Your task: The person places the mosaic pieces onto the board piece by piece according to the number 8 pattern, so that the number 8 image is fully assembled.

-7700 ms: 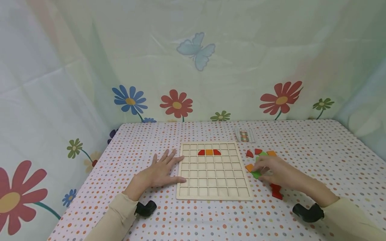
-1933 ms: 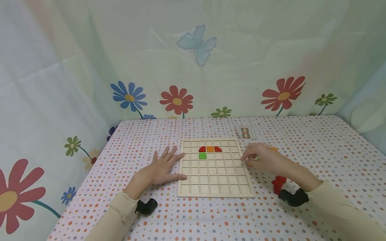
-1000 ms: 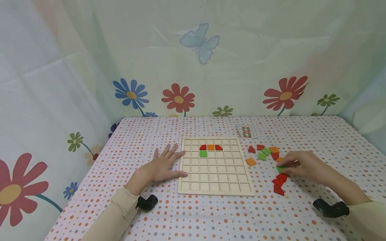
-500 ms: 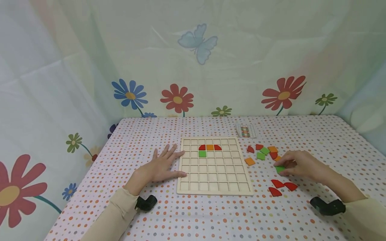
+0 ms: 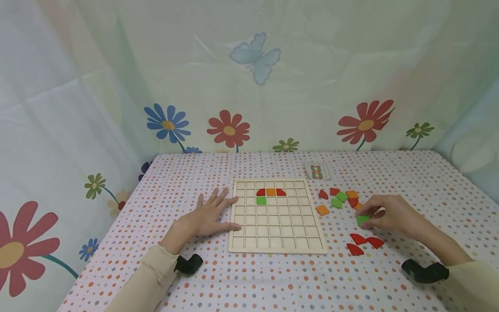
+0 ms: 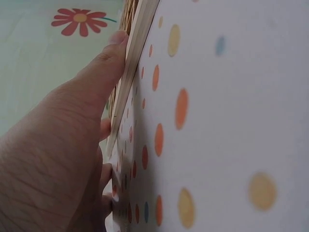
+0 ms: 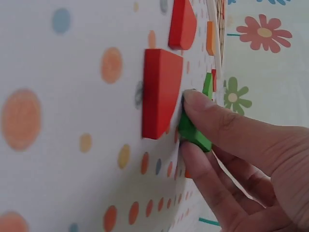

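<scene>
Right of the grid board point(image 5: 278, 229), on the dotted worktop point(image 5: 249, 286), we find the held green tile point(image 5: 362, 220), pinched between thumb and fingers of the right hand point(image 5: 391, 214). Whether it touches the surface, we cannot tell. Its flat face is up and one side faces the board; the sides look about equal, so we cannot single out a long axis. Just nearer us lie three red quarter-rounds point(image 5: 357, 239). On the far side we log a cluster of tiles point(image 5: 341, 196), one orange piece partly hidden by fingers. A loose orange square point(image 5: 322, 210) lies between held tile and board. Fingers spread, the left hand point(image 5: 208, 216) touches the board's left edge. Beyond the board's far right corner: a patterned card point(image 5: 317, 171).
</scene>
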The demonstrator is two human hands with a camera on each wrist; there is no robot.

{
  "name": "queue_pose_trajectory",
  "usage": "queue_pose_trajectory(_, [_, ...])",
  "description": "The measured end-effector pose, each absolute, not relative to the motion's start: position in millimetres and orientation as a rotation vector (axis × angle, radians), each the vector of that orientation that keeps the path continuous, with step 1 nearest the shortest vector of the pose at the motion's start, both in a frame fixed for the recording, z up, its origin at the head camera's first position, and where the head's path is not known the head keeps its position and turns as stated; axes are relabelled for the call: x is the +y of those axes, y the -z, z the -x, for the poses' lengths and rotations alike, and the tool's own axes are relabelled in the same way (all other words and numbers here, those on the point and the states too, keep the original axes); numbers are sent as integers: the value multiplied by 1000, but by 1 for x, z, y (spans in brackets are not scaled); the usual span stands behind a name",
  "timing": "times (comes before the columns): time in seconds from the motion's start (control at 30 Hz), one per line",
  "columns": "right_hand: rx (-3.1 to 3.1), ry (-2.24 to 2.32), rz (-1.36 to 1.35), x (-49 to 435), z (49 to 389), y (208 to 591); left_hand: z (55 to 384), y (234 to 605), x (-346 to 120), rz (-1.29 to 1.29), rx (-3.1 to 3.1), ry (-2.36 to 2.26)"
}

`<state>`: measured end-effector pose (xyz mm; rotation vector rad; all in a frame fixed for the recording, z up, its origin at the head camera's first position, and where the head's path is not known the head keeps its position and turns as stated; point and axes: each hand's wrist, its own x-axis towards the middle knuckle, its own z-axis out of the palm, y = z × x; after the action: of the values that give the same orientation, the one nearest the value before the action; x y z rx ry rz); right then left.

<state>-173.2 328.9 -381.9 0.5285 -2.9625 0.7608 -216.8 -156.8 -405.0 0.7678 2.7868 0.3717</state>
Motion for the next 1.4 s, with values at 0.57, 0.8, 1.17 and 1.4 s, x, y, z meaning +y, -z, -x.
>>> queue_pose_trajectory(0.57, [-2903,-766,-631,304,176,373,216,403,-155,-774,2780,-353])
queue_pose_trajectory(0.8, [-2832,-832,-764,274,187,360,215,403,-156,-745,2795,-334])
queue_pose_trajectory(1.17, [-2872,-1028,-853,222,216,348,216,405,-157,-747,2785,-317])
queue_pose_trajectory(1.4, [-2848,-1131,-988,194,240,364,215,405,-156,-731,2799,-310])
